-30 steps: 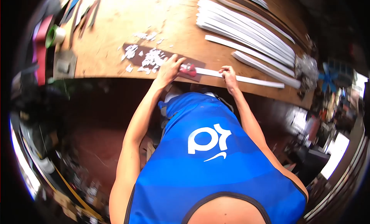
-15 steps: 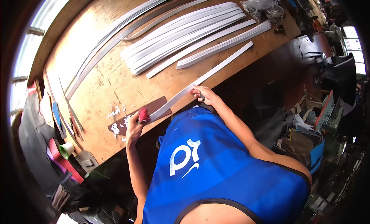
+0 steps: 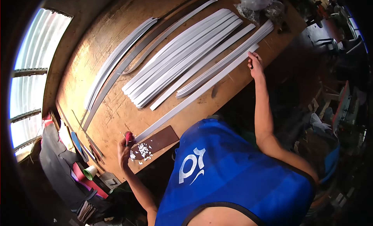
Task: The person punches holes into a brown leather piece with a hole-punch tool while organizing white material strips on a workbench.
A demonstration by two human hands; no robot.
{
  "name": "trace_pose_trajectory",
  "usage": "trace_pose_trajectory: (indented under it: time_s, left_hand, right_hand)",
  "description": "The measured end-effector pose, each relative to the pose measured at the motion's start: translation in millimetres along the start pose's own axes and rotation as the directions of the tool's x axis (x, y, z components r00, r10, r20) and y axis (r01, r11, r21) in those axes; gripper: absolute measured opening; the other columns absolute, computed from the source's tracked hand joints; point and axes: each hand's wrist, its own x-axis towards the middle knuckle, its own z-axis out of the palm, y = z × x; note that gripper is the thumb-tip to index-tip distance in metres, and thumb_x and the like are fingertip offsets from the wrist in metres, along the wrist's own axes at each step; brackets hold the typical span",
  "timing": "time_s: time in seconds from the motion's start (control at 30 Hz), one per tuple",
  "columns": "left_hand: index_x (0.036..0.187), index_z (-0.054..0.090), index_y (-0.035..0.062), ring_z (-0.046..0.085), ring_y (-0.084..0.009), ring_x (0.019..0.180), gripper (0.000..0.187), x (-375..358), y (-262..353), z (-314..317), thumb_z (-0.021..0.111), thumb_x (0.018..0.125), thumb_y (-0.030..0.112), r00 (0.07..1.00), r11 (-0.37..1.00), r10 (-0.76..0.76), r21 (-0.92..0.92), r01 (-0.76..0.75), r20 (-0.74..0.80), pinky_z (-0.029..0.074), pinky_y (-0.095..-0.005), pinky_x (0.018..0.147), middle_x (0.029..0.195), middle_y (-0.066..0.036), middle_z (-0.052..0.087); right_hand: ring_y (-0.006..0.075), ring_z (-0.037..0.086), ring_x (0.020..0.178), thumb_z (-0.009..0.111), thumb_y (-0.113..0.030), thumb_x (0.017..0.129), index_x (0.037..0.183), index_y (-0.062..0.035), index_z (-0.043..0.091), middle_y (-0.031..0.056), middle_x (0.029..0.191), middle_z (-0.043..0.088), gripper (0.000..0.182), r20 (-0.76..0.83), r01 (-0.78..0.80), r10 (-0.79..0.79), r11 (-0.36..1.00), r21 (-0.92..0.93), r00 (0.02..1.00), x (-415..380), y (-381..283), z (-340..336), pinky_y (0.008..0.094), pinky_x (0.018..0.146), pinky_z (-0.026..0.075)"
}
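Note:
A long white strip [image 3: 194,95] lies diagonally over the wooden table [image 3: 110,127]. At its lower left end, my left hand [image 3: 123,150] is closed around a small red object [image 3: 129,137], whose exact form is unclear. My right hand [image 3: 255,65] has its fingers closed at the strip's far upper right end. Small white scraps [image 3: 143,150] are scattered on a brown board [image 3: 165,137], just right of my left hand.
Bundles of white strips [image 3: 182,51] cover the table's middle, with grey strips [image 3: 112,80] farther left. Clear plastic bags [image 3: 256,6] sit at the upper right. A green-and-white cup [image 3: 90,172] and dark material [image 3: 58,160] are at the lower left.
My right hand has moved up and right along the strip to its far end. My left hand with the red object appears farther left and lower. The view has shifted.

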Motion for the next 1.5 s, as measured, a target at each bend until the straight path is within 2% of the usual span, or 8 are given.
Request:
trace_pose_trajectory:
  time_s: [0.37, 0.5, 0.67, 0.73, 0.9, 1.07, 1.43, 1.5]
  left_hand:
    - [0.113, 0.070, 0.0038, 0.057, -0.0090, 0.083, 0.028, 150, 19, 9, 0.071, 0.092, 0.023, 0.971, 0.980, 0.200, 0.042, -0.197, -0.129, 0.045, -0.0280, 0.075, 0.087, 0.001, 0.066]
    - [0.115, 0.070, 0.0042, 0.058, -0.0095, 0.084, 0.028, 178, 16, 18, 0.071, 0.092, 0.020, 0.975, 0.990, 0.144, 0.034, -0.140, -0.169, 0.045, -0.0276, 0.077, 0.090, 0.000, 0.069]
    - [0.118, 0.071, 0.0052, 0.060, -0.0111, 0.085, 0.032, 206, -16, 25, 0.073, 0.090, 0.021, 0.963, 0.980, 0.150, -0.093, -0.175, -0.225, 0.046, -0.0282, 0.079, 0.095, -0.003, 0.072]
    - [0.116, 0.070, 0.0028, 0.058, -0.0110, 0.084, 0.034, 200, -3, 27, 0.074, 0.091, 0.025, 0.964, 0.995, 0.093, 0.042, -0.085, -0.248, 0.046, -0.0282, 0.079, 0.092, -0.002, 0.069]
    - [0.112, 0.071, 0.0035, 0.059, -0.0124, 0.083, 0.036, 212, -16, 32, 0.077, 0.088, 0.029, 0.949, 0.998, 0.065, 0.018, -0.063, -0.308, 0.046, -0.0287, 0.078, 0.090, -0.004, 0.071]
    - [0.106, 0.071, 0.0061, 0.059, -0.0116, 0.079, 0.031, 216, -17, 36, 0.078, 0.085, 0.029, 0.951, 0.999, -0.011, -0.044, -0.003, -0.310, 0.045, -0.0272, 0.073, 0.089, -0.004, 0.073]
    - [0.107, 0.071, 0.0043, 0.065, -0.0201, 0.084, 0.041, 227, -18, 54, 0.080, 0.082, 0.035, 0.907, 0.986, 0.112, 0.156, -0.052, -0.407, 0.049, -0.0341, 0.076, 0.091, -0.009, 0.071]
    - [0.108, 0.071, 0.0044, 0.065, -0.0206, 0.084, 0.042, 230, -18, 54, 0.080, 0.082, 0.035, 0.910, 0.991, 0.104, 0.115, -0.062, -0.401, 0.049, -0.0344, 0.077, 0.091, -0.009, 0.071]
  right_hand:
    - [0.0041, 0.048, 0.064, 0.084, -0.018, 0.083, 0.117, -0.0019, 0.059, -0.0017, 0.087, 0.062, 0.045, 0.122, 0.156, -0.137, 0.973, -0.167, 0.983, 126, -25, 110, 0.0206, 0.048, 0.033]
    - [0.0097, 0.057, 0.071, 0.086, -0.020, 0.080, 0.108, -0.0002, 0.065, 0.0031, 0.088, 0.069, 0.041, 0.059, 0.201, -0.192, 0.921, -0.334, 0.980, 165, 17, 111, 0.0270, 0.056, 0.046]
    - [0.0180, 0.066, 0.080, 0.086, -0.030, 0.078, 0.101, 0.0002, 0.066, 0.0081, 0.087, 0.071, 0.043, -0.065, 0.223, -0.429, 0.586, -0.779, 0.901, 160, 26, 101, 0.0314, 0.075, 0.052]
    - [0.0237, 0.070, 0.081, 0.085, -0.034, 0.077, 0.095, -0.0018, 0.068, 0.0111, 0.088, 0.074, 0.041, 0.019, 0.282, -0.394, 0.624, -0.729, 0.919, 152, 22, 95, 0.0350, 0.079, 0.054]
    - [0.0112, 0.064, 0.079, 0.078, -0.021, 0.086, 0.096, -0.0011, 0.070, 0.0042, 0.085, 0.072, 0.023, 0.180, 0.342, -0.300, 0.678, -0.650, 0.937, 132, 24, 82, 0.0265, 0.073, 0.050]
    - [0.0110, 0.066, 0.077, 0.075, -0.019, 0.086, 0.094, -0.0018, 0.071, 0.0030, 0.084, 0.073, 0.019, 0.198, 0.328, -0.286, 0.532, -0.781, 0.937, 102, 32, 77, 0.0268, 0.072, 0.051]
    - [0.0177, 0.063, 0.067, 0.074, -0.020, 0.082, 0.085, -0.0041, 0.072, 0.0061, 0.071, 0.068, 0.016, 0.255, 0.379, -0.331, 0.401, -0.834, 0.909, 67, 50, 95, 0.0329, 0.068, 0.051]
    - [0.0314, 0.070, 0.077, 0.070, -0.027, 0.083, 0.085, -0.0103, 0.072, 0.0097, 0.079, 0.071, 0.016, 0.348, 0.449, -0.309, 0.370, -0.813, 0.885, 57, 54, 100, 0.0396, 0.068, 0.053]
